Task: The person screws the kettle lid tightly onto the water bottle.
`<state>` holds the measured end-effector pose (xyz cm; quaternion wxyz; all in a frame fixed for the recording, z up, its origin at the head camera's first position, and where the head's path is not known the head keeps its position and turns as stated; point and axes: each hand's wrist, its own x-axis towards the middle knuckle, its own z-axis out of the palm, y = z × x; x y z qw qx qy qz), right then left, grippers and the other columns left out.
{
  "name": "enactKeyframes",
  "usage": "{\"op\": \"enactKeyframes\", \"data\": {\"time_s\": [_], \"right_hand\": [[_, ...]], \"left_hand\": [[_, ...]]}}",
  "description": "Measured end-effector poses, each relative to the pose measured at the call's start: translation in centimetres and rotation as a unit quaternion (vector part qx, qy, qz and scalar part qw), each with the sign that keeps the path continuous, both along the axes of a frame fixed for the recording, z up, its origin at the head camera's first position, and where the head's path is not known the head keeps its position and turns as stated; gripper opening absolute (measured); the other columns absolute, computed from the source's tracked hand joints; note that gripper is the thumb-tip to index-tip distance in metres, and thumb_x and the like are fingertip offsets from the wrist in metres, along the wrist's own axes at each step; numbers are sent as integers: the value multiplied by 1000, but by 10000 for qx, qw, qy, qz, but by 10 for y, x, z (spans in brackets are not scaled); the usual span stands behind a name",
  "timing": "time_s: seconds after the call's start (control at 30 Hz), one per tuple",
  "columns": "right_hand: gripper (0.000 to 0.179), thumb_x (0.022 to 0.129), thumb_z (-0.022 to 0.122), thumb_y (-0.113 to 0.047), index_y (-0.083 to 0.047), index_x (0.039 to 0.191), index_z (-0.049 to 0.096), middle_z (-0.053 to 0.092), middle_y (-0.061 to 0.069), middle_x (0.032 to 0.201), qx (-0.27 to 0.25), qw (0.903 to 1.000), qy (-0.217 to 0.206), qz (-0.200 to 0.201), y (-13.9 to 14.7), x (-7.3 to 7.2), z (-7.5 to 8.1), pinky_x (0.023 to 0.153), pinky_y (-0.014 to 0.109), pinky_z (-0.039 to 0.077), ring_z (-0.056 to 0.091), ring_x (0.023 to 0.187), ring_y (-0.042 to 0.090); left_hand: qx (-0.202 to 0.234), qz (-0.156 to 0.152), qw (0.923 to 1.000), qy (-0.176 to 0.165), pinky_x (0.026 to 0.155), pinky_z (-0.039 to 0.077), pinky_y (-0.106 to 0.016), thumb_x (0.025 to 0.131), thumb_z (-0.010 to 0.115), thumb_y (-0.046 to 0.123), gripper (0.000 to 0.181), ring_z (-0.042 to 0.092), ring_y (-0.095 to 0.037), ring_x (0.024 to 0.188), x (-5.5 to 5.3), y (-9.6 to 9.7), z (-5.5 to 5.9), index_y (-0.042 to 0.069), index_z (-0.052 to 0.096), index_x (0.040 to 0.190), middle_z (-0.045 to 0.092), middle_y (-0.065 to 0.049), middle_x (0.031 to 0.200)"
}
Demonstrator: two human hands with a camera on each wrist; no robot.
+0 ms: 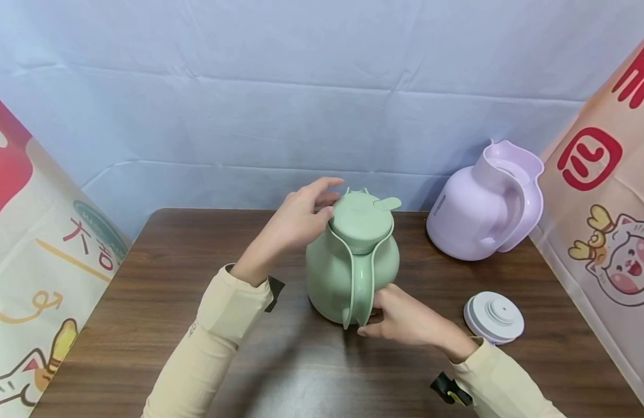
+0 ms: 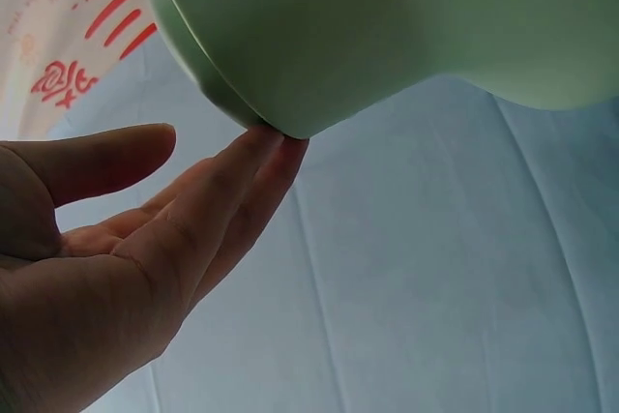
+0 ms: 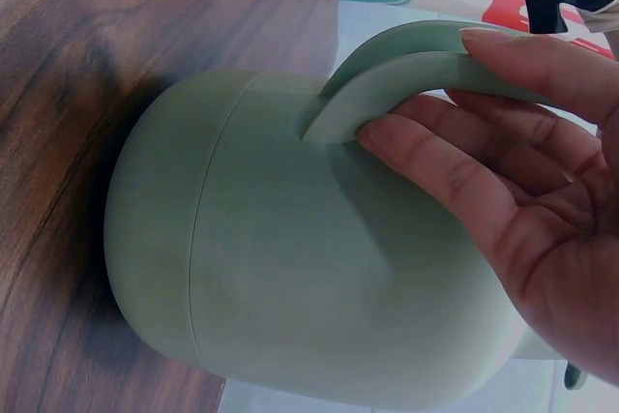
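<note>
A green thermos jug (image 1: 324,284) stands upright on the wooden table, its handle turned towards me. Its round green lid (image 1: 359,217) sits in the neck, a small tab sticking out to the right. My right hand (image 1: 405,316) grips the lower part of the handle (image 3: 387,94), thumb on the outside and fingers inside the loop. At the top, my left hand (image 1: 303,215) is beside the neck on the left. In the left wrist view, its straight fingertips (image 2: 276,142) touch the jug's rim while the thumb stays apart.
A lilac thermos jug (image 1: 457,215) without a lid stands at the back right. Nearer to me lies a white and lilac round stopper (image 1: 494,316) on the table (image 1: 159,325). A pale blue cloth (image 1: 248,128) hangs behind, with printed sheets at both sides.
</note>
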<state>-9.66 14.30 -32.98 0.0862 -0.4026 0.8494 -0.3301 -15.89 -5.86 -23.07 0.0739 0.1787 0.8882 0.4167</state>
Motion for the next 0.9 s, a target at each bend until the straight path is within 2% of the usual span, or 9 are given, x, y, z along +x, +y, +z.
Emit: {"op": "enactKeyframes", "data": {"time_s": [0.33, 0.6, 0.9], "right_hand": [[17, 70, 75, -5, -14, 82, 67, 60, -12, 78, -48, 10000, 8, -2, 1, -2, -3, 71, 24, 46, 51, 74, 0], [18, 70, 75, -5, -16, 82, 67, 60, -13, 78, -68, 10000, -54, -19, 1, -2, -4, 71, 24, 47, 51, 75, 0], [18, 70, 75, -5, -15, 84, 68, 63, -12, 82, -93, 10000, -35, -4, 1, -2, -3, 71, 23, 47, 54, 77, 0]], "left_hand": [[65, -4, 9999, 126, 94, 37, -32, 91, 42, 6, 46, 49, -13, 116, 7, -5, 1, 18, 42, 135, 55, -5, 125], [151, -11, 9996, 234, 87, 40, -33, 90, 43, 6, 45, 52, -13, 113, 18, -11, -1, 18, 44, 133, 59, -5, 120], [147, -19, 9996, 256, 89, 40, -33, 91, 41, 5, 44, 52, -15, 113, 26, -12, -1, 15, 44, 134, 58, -7, 121]]}}
